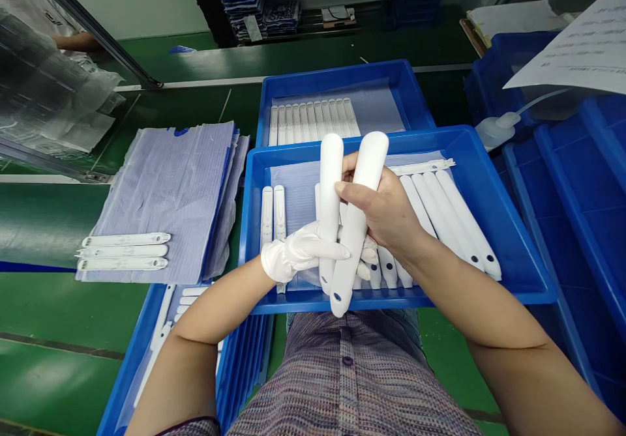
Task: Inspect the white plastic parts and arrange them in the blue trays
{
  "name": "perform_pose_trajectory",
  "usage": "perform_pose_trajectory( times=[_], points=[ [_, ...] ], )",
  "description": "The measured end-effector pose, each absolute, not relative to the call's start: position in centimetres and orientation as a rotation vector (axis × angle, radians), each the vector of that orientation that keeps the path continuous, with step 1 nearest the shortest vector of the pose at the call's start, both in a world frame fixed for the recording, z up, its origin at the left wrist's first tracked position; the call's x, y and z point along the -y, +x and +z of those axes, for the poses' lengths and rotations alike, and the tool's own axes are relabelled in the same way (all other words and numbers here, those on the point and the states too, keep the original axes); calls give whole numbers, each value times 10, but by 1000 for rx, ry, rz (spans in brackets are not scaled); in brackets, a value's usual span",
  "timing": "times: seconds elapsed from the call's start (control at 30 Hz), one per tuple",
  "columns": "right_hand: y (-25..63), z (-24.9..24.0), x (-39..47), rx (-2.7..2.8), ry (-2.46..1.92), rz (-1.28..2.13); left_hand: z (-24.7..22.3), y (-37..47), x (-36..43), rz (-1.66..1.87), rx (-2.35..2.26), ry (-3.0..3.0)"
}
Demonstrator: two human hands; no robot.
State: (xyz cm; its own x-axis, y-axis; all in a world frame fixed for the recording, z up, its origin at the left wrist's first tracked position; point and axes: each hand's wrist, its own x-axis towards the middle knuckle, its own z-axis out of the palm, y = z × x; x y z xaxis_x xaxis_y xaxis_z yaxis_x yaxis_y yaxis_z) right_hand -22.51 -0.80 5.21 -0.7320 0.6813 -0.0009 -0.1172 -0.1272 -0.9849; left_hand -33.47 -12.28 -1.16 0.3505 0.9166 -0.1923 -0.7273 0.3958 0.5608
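Note:
My left hand (306, 251), in a white glove, is closed around the lower parts of two long white plastic pieces. Each piece has rounded ends and a small dark hole near its lower end. My bare right hand (379, 198) grips the upper part of the right piece (364, 182), its thumb reaching toward the left piece (331, 169). The two lie side by side, slightly splayed, above a blue tray (513, 253). Beneath them in the tray are similar white pieces (452, 218), partly hidden by my hands. Two narrower white strips (267, 218) rest at the tray's left.
Behind stands another blue tray (415, 107) with a row of white strips (313, 120). To the left, several strips (124, 251) lie on stacked wrapping sheets (171, 182). Blue bins (587, 227) crowd the right, near a bottle (499, 131). A person's arm (81, 42) shows at upper left.

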Motion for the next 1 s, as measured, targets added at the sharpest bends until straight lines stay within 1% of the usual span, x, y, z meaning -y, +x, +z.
perform_pose_trajectory(
  times=[0.5,1.0],
  points=[
    [-226,52,8,1584,-613,1921,-11,-335,123,1119,-591,437],
    [-226,52,8,1582,-612,1897,-11,-333,123,1130,-531,436]
  ],
)
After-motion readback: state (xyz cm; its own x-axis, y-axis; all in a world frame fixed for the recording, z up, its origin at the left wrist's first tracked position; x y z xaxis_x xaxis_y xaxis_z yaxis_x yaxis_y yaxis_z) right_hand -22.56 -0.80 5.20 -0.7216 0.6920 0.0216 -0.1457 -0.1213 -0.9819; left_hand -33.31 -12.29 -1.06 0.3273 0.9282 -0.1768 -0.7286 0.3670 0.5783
